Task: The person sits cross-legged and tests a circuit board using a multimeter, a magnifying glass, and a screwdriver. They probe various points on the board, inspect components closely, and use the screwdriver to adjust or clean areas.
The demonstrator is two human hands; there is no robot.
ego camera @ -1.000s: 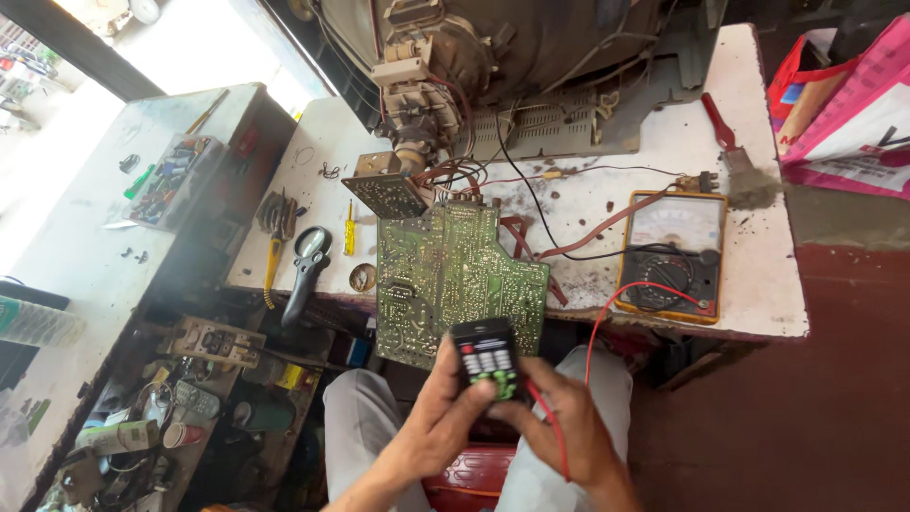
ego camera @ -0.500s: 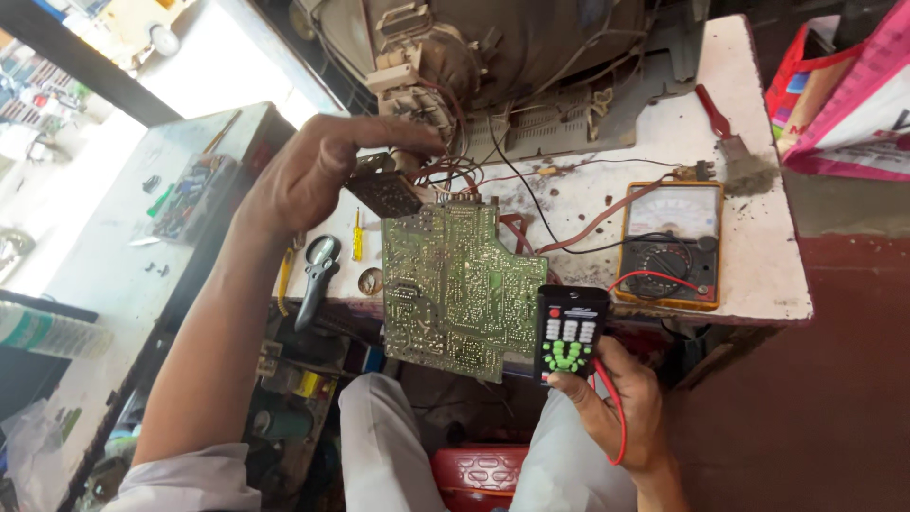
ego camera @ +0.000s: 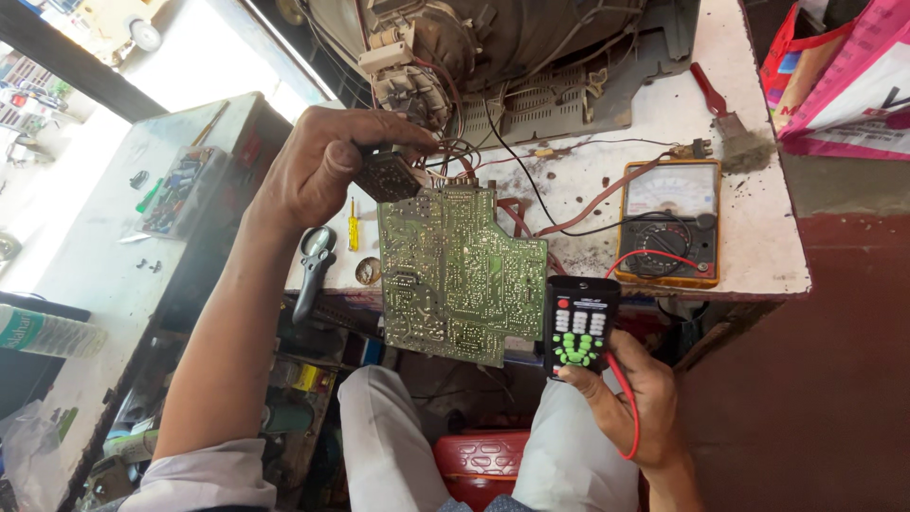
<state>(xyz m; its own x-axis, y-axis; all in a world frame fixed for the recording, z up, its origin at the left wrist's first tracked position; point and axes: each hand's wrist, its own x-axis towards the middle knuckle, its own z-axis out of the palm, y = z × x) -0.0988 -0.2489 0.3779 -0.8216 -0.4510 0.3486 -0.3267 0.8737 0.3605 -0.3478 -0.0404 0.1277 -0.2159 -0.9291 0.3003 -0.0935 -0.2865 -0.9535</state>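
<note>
My left hand (ego camera: 327,166) reaches up and grips a small dark circuit board (ego camera: 389,175) wired to the neck of an old picture tube (ego camera: 493,38). Just below it a large green circuit board (ego camera: 455,275) hangs over the table's front edge, solder side up. My right hand (ego camera: 630,403) holds a black remote control (ego camera: 578,327) with white and green buttons upright near my lap. A red wire (ego camera: 626,398) loops across that hand.
A yellow analogue multimeter (ego camera: 668,223) lies on the white table (ego camera: 758,190) with red and black leads. A brush (ego camera: 735,128) lies at the back right, pliers (ego camera: 313,261) and a small screwdriver (ego camera: 353,223) at the left. A cluttered side bench (ego camera: 123,237) stands left, a pink bag (ego camera: 844,85) right.
A second ago both hands held the remote. My left hand then let go and rose to the small board by the tube; the right hand keeps the remote, now further right.
</note>
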